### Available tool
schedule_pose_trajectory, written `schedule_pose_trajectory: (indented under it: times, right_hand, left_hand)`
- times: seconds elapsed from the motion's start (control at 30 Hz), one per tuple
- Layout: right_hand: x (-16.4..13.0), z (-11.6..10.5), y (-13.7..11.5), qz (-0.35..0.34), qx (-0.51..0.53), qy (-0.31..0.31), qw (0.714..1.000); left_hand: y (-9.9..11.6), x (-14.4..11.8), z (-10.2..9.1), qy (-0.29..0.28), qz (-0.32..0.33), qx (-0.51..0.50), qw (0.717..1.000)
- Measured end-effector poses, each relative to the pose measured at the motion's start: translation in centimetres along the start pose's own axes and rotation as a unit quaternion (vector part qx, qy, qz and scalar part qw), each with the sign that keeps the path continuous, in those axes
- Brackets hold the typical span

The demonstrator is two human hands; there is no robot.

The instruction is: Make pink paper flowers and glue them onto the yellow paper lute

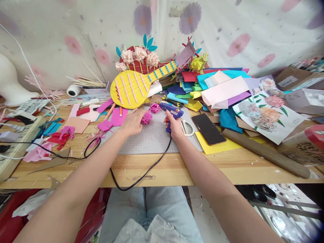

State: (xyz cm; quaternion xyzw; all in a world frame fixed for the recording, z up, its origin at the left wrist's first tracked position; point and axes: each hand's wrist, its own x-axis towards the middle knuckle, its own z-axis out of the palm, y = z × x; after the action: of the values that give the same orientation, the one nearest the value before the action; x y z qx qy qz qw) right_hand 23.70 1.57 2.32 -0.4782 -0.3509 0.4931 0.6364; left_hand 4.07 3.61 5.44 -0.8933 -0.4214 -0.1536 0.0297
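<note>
My right hand (174, 126) grips a blue hot glue gun (170, 108) over a grey cutting mat (149, 140), its nozzle pointing left. My left hand (133, 122) pinches a small magenta paper flower (146, 117) on the mat. A second magenta flower (155, 107) lies just behind it, near the gun's nozzle. The gun's black cord (141, 173) runs off the table's front edge and loops back to the left.
A yellow paper guitar (134, 87) leans behind the mat. White scissors (186, 127) and a black phone (208, 129) lie right of my hand. Piled coloured paper (217, 87), a flower print (265, 111) and a wooden rolling pin (265, 153) fill the right; paper scraps (60, 133) lie left.
</note>
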Motion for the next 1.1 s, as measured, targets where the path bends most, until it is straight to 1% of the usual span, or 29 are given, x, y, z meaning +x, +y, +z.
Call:
schedule_pose_trajectory:
  times: [0.13, 0.33, 0.43, 0.57, 0.7, 0.8, 0.9, 0.97, 1.0, 1.03, 1.1]
  right_hand:
    - [-0.1, 0.1, -0.1, 0.005, 0.001, 0.000, 1.000]
    - [-0.1, 0.0, -0.2, 0.004, -0.001, 0.003, 1.000]
    - [-0.2, 0.1, -0.3, 0.008, 0.011, 0.004, 1.000]
    - [-0.3, 0.2, -0.4, 0.007, 0.017, 0.002, 1.000]
    - [-0.2, 0.1, -0.3, 0.005, 0.015, 0.001, 1.000]
    - [-0.2, 0.1, -0.3, 0.006, 0.017, 0.000, 1.000]
    - [-0.2, 0.1, -0.3, 0.008, 0.011, 0.000, 1.000]
    - [-0.2, 0.1, -0.3, 0.006, 0.008, 0.001, 1.000]
    - [-0.2, 0.1, -0.3, 0.004, 0.007, 0.001, 1.000]
    - [-0.2, 0.1, -0.3, 0.001, 0.007, 0.001, 1.000]
    - [-0.2, 0.1, -0.2, -0.002, 0.008, 0.000, 1.000]
  left_hand:
    - [0.0, 0.1, 0.0, -0.018, 0.003, 0.016, 1.000]
    - [-0.1, 0.0, 0.1, -0.001, 0.014, -0.002, 1.000]
    - [-0.3, -0.2, 0.5, 0.015, 0.012, 0.015, 1.000]
    - [-0.7, -0.2, 1.4, 0.016, 0.014, 0.037, 0.999]
    - [-1.1, -0.1, 1.9, 0.027, 0.007, 0.027, 0.999]
    - [-1.1, -0.2, 1.8, 0.039, -0.013, 0.004, 0.999]
    - [-1.0, -0.3, 1.5, 0.060, -0.075, -0.051, 0.994]
    - [-1.0, -0.3, 1.5, 0.095, -0.140, -0.130, 0.977]
    - [-1.1, -0.3, 1.6, 0.120, -0.179, -0.185, 0.959]
    - [-1.2, -0.3, 1.6, 0.145, -0.220, -0.244, 0.933]
    - [-1.3, -0.2, 1.8, 0.182, -0.297, -0.358, 0.866]
